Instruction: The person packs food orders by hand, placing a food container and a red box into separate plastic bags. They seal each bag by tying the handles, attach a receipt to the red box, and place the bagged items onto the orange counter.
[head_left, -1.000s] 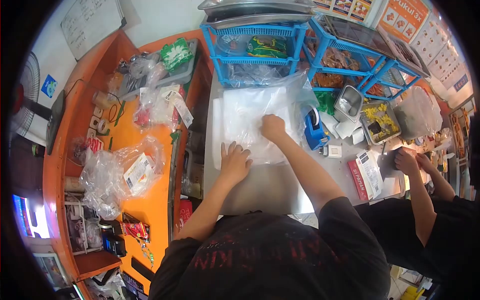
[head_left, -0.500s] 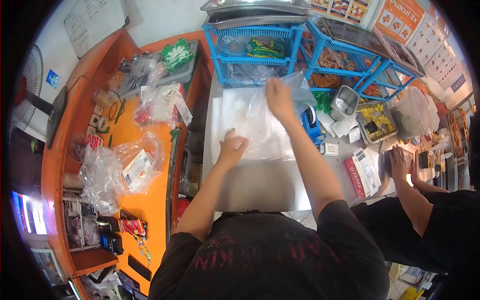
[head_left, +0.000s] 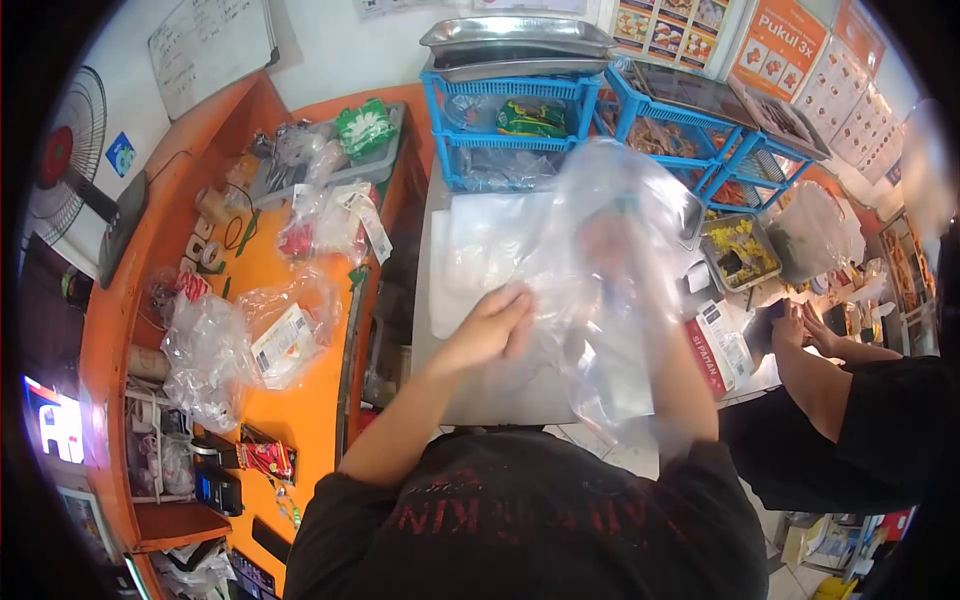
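Observation:
A large clear plastic bag (head_left: 625,330) is spread wide in the air over the counter, its lower end hanging past the near edge. The fingers of my left hand (head_left: 492,325) are curled closed at the bag's left edge. My right hand (head_left: 606,245) shows only through the plastic, with the film in front of it and of the forearm; its fingers are blurred. Under and behind the bag, a stack of flat clear plastic bags (head_left: 482,240) lies on the metal counter (head_left: 440,385).
Blue plastic racks (head_left: 510,140) with packets stand at the back. To the right are a metal tray of yellow food (head_left: 740,250), a red-and-white box (head_left: 715,350) and a co-worker's hands (head_left: 805,328). Wrapped plastic packages (head_left: 280,340) lie on the orange counter at left.
A clear bag has come up off the stack and opened out to the right. My right hand has moved right and down behind its film; my left hand has shifted right.

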